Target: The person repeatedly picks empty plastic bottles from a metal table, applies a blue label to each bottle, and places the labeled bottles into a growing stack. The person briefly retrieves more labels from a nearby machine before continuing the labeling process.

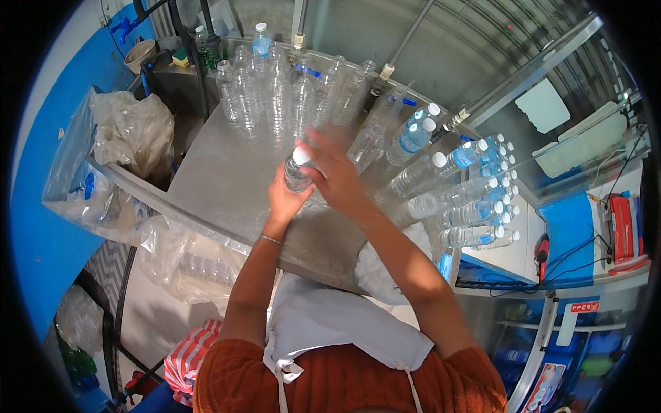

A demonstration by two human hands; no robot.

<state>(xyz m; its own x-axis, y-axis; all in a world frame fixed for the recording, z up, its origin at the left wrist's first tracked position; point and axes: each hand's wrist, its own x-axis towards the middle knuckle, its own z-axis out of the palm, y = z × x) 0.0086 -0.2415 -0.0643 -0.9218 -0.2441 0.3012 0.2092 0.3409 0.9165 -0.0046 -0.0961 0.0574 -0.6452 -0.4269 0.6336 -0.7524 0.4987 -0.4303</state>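
Note:
My left hand (287, 201) is wrapped around a clear plastic bottle (296, 178), holding it upright above the steel counter. A white screw cap (301, 155) sits on the bottle's neck. Beside that cap is my right hand (338, 178), its fingers spread and blurred by motion; whether they touch the cap is unclear. Behind my hands stand several uncapped clear bottles (277, 103). To the right are capped bottles without visible labels (418, 174), and others with blue labels (413, 137).
Many capped bottles (467, 211) crowd the counter's (222, 160) right end. A white cloth (384, 263) hangs at its front edge. Filling pipes with valves (384, 75) come down behind the bottles. A sink (181, 124) lies left, with a plastic bag (134, 129) over its edge.

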